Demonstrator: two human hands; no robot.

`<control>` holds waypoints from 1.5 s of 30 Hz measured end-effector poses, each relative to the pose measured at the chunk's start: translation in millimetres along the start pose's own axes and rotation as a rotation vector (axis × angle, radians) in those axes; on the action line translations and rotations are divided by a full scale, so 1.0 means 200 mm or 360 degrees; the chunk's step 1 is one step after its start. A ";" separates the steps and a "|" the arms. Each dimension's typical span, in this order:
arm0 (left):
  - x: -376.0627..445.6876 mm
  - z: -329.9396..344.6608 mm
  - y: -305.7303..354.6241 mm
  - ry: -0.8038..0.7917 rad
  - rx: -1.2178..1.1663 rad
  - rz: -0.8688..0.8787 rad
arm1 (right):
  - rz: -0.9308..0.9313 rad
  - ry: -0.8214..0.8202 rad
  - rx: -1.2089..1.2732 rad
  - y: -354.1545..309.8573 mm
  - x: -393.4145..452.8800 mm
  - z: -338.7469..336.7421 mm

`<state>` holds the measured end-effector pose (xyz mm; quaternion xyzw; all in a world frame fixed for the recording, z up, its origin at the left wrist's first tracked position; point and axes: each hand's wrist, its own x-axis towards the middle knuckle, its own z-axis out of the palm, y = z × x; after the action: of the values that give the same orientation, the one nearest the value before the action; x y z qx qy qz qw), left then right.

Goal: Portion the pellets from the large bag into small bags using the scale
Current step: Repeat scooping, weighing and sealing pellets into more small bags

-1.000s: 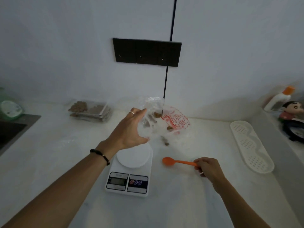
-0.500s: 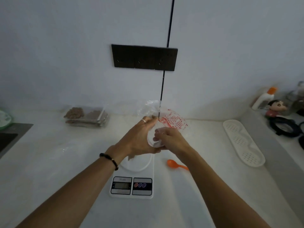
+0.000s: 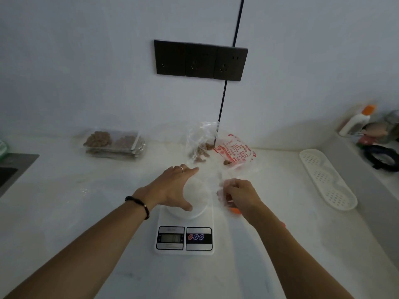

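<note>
— Pellets first: where are they on the white surface [image 3: 64,212]?

— At far left, a stack of filled small bags [image 3: 114,145] lies near the wall. Further right, the large bag [image 3: 218,147], clear with red print, sits against the wall behind the scale [image 3: 185,234] with brown pellets [image 3: 199,153] inside.

— And the hands?

— The left hand [image 3: 172,190], ring and dark wristband showing, is spread wide with its fingers apart, over the scale's round white platform. The right hand [image 3: 241,195] has its fingers curled, pinching a thin clear small bag [image 3: 220,190] just right of the platform.

— Anything under that hand?

— An orange spoon [image 3: 235,210] shows only as slivers beneath the wrist.

— Further right?

— A white perforated tray [image 3: 328,180] lies well apart, a white orange-capped bottle [image 3: 356,121] on the ledge beyond.
</note>
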<state>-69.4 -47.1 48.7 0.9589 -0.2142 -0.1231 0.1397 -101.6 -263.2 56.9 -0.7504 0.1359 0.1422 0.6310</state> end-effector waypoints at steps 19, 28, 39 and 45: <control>-0.32 0.19 -0.11 0.0590 -0.0044 0.0027 | -0.0515 0.0638 -0.1242 0.24 -0.10 0.07; -0.67 0.47 -0.06 0.0518 0.0262 -0.0220 | -0.1081 0.0393 -0.1911 0.44 -0.33 0.20; -0.78 0.57 0.03 0.0538 0.0243 -0.0300 | -0.1039 0.0349 -0.1942 0.53 -0.40 0.17; -0.77 0.58 0.04 0.0563 0.0230 -0.0306 | -0.0998 0.0291 -0.1941 0.55 -0.39 0.16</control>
<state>-241.1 -10.4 -29.5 0.9891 -0.1022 0.0499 0.0937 -217.1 -248.3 -19.0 -0.9840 -0.1390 -0.0598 0.0937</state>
